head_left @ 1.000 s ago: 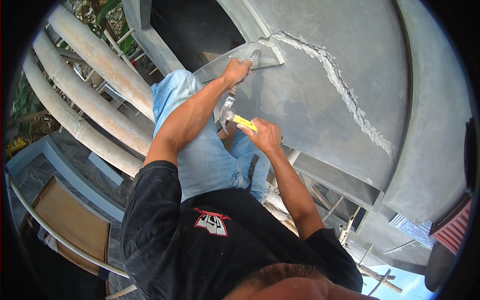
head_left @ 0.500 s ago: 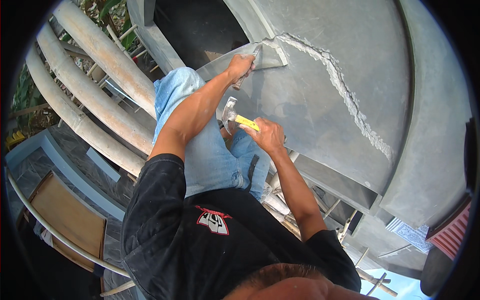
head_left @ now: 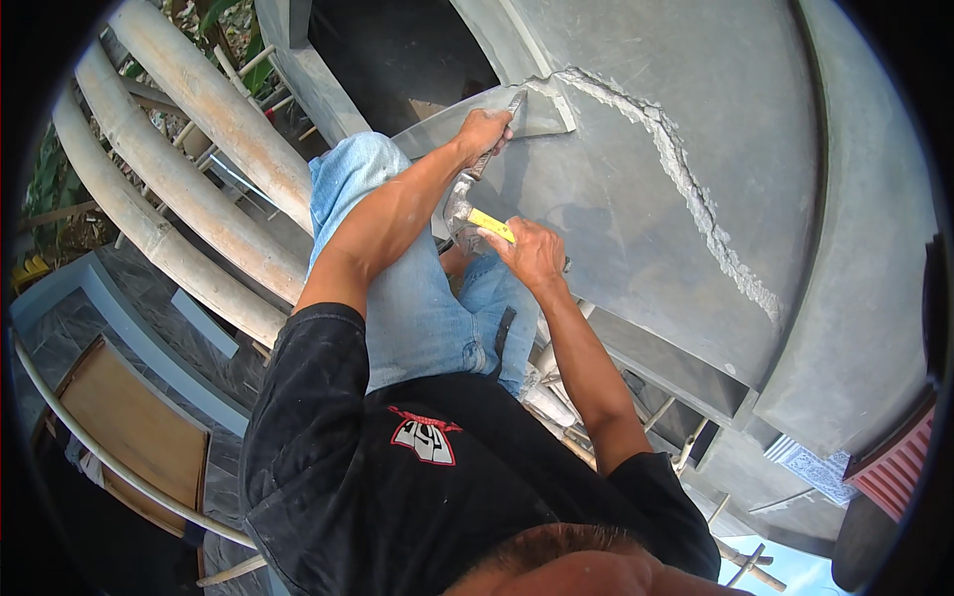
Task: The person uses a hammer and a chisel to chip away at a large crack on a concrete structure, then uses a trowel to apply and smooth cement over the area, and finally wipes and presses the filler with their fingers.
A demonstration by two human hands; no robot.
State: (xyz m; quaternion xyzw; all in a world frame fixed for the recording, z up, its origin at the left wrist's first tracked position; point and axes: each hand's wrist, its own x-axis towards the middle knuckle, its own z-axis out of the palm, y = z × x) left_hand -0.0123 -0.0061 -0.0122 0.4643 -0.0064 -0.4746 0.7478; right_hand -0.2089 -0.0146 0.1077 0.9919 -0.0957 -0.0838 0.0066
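My left hand (head_left: 484,134) is wrapped round a metal chisel (head_left: 516,101), its upper end at the ledge under the wall opening. In my right hand (head_left: 534,250) is a claw hammer (head_left: 459,202) with a yellow handle, closed in my fingers. The hammer's head is at the chisel's lower end, close to or touching it. A rough, chipped groove (head_left: 661,134) runs from near the chisel across the grey plastered wall (head_left: 606,219) and down to the right.
Thick bamboo poles (head_left: 199,149) lie to my left, beside my jeans-clad knee. A dark opening (head_left: 397,60) is in the wall ahead. Below left are a tiled floor (head_left: 134,328) and a brown panel (head_left: 139,427). More thin poles (head_left: 686,447) cross at the lower right.
The hammer has swung up toward the chisel's lower end, my right hand rising slightly with it. My left hand keeps its hold with hardly any shift.
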